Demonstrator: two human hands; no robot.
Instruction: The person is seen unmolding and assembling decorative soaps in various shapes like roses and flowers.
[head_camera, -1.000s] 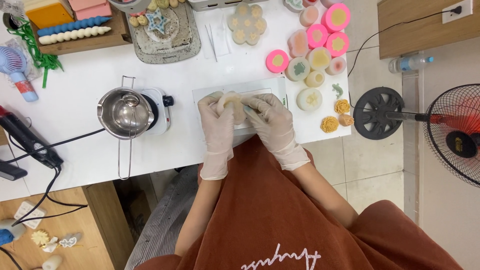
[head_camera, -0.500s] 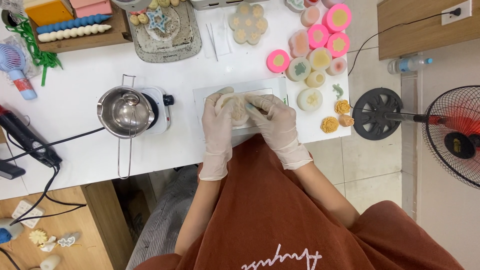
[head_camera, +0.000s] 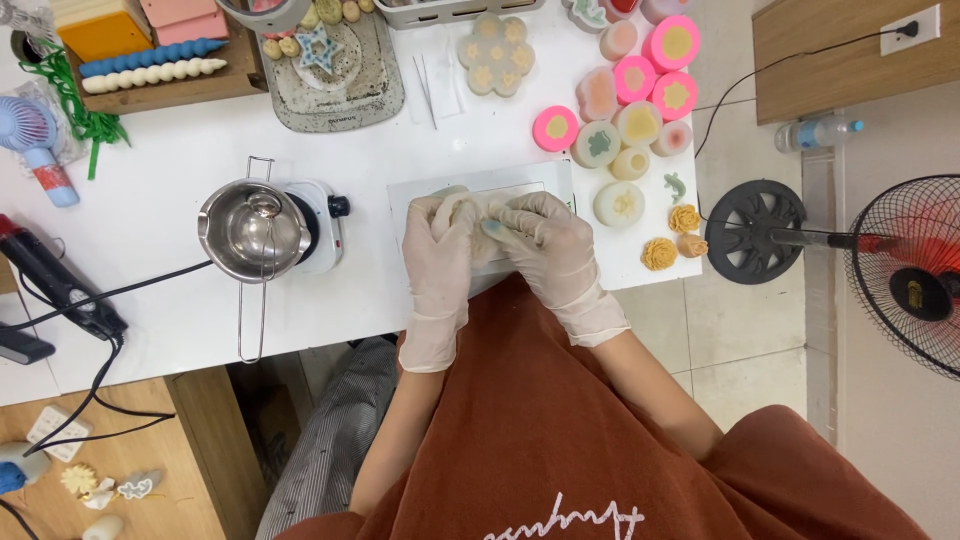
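Both my hands wear thin white gloves and meet over a pale square mat (head_camera: 520, 180) on the white table (head_camera: 150, 250). My left hand (head_camera: 438, 255) and my right hand (head_camera: 545, 245) are closed together around a small pale round lump (head_camera: 468, 208), pressing it between the fingers. Most of the lump is hidden by the gloves. A bluish smear shows on a right fingertip.
A steel pot (head_camera: 255, 232) sits on a small white hotplate (head_camera: 320, 215) to the left. Pink and cream round moulds (head_camera: 640, 105) and small yellow flower shapes (head_camera: 660, 252) lie to the right. A grey tray (head_camera: 335, 65) stands behind. A floor fan (head_camera: 905, 275) stands right.
My hands have stayed over the mat, the fingers shifting slightly closer around the pale lump. Nothing else on the table has moved.
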